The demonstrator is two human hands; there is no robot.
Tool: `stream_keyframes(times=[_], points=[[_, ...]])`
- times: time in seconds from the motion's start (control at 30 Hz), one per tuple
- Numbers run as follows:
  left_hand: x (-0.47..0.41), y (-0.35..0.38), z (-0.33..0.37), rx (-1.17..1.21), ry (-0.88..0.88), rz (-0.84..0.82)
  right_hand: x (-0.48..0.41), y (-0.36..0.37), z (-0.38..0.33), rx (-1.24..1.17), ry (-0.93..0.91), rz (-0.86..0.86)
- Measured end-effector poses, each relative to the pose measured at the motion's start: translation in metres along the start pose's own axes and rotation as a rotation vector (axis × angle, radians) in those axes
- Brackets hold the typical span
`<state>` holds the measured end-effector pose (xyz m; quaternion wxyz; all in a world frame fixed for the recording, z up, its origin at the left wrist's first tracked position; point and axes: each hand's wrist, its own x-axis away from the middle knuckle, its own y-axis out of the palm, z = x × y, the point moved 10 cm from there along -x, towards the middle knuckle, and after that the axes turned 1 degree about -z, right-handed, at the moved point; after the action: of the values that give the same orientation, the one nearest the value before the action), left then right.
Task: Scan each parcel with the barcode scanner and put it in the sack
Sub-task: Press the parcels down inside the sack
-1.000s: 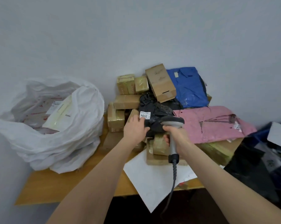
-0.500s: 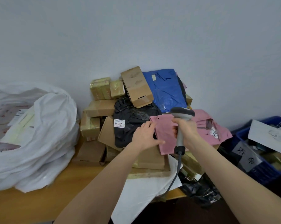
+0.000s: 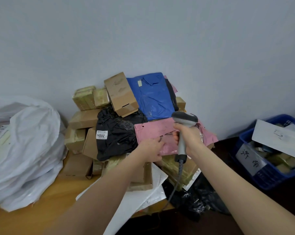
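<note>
The wooden surface [image 3: 50, 197] carries a white sack [image 3: 29, 141] at the left, well apart from both hands; further in, the left grip [image 3: 151, 150] pinches the near edge of the pink parcel [image 3: 151, 131], fingers on top, thumb below; just beside it, the right grip [image 3: 190, 138] is closed around the handle of the barcode scanner [image 3: 185, 118], held upright, its cable hanging down; the pink parcel lies on the pile, touching a black parcel [image 3: 116, 138]; behind them lies a blue parcel [image 3: 151, 97], near the wall.
</note>
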<state>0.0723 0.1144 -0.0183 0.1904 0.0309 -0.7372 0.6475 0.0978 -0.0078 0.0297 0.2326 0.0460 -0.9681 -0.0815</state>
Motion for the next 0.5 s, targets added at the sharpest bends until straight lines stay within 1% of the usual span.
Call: stream_keyframes(times=[0.13,0.3,0.4,0.5], points=[[0.009,-0.014,0.005,-0.020,-0.021,0.125,0.006,0.005,-0.005,-0.032,-0.022,-0.065],[0.020,-0.073,-0.032,0.029,-0.215,0.358,0.018,0.015,-0.026,-0.071,-0.130,-0.155],[0.039,-0.120,-0.071,0.190,-0.367,0.540,0.028,0.021,-0.035,-0.094,-0.182,-0.196],[0.072,-0.157,-0.116,0.405,-0.476,0.740,0.033,0.019,-0.038,-0.144,-0.194,-0.161]])
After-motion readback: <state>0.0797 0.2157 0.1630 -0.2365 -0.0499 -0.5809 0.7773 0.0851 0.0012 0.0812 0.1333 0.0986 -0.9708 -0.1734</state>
